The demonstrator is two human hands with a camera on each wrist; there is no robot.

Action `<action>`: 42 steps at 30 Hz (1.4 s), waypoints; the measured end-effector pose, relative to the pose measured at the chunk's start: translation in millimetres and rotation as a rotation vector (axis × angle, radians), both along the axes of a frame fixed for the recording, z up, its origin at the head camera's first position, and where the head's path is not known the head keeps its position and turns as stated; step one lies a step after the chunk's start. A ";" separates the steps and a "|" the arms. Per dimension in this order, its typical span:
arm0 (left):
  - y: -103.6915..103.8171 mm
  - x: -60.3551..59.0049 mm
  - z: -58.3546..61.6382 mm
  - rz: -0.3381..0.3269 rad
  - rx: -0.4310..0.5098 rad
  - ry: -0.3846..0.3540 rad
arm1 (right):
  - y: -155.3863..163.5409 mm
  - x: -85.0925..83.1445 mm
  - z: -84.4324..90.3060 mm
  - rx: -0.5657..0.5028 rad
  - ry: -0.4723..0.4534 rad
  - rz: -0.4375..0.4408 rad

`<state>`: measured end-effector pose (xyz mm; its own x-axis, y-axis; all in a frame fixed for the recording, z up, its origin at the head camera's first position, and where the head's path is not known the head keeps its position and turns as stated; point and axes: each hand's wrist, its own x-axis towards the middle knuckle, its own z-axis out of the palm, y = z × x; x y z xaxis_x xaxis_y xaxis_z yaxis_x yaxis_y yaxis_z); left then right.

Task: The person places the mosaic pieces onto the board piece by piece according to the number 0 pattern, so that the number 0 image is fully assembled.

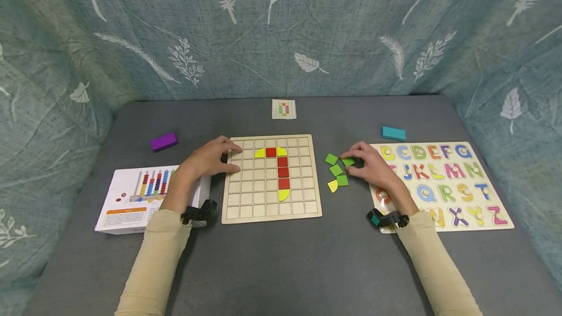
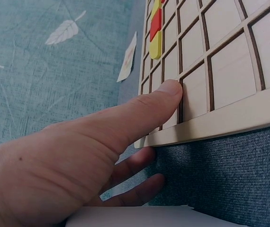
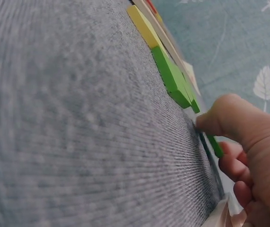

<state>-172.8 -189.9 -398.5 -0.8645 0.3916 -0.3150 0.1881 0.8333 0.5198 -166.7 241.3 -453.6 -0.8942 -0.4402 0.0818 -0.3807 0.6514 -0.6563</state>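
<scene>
A wooden grid board [image 1: 246,194] lies in the middle of the grey table, holding red squares [image 1: 283,172] and yellow quarter pieces [image 1: 283,195] in a hook shape. My left hand [image 1: 210,159] rests on the board's left edge, thumb [image 2: 166,97] pressed flat on the wood [image 2: 229,75]. To the board's right lie several loose green tiles [image 1: 336,170] and a yellow quarter piece [image 1: 332,186]. My right hand [image 1: 366,164] pinches one green tile [image 1: 348,162] between thumb and fingers; in the right wrist view that green tile [image 3: 214,145] stands on edge against the table.
An alphabet puzzle [image 1: 443,179] lies at the right, partly under my right wrist. A white abacus box [image 1: 131,201] sits at the left. A purple block [image 1: 163,142], a teal block [image 1: 393,133] and a small pattern card [image 1: 284,109] lie farther back.
</scene>
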 end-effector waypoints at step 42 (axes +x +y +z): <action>-0.8 -1.3 -3.0 0.012 0.000 0.019 | -171.8 43.8 17.2 0.044 0.134 0.391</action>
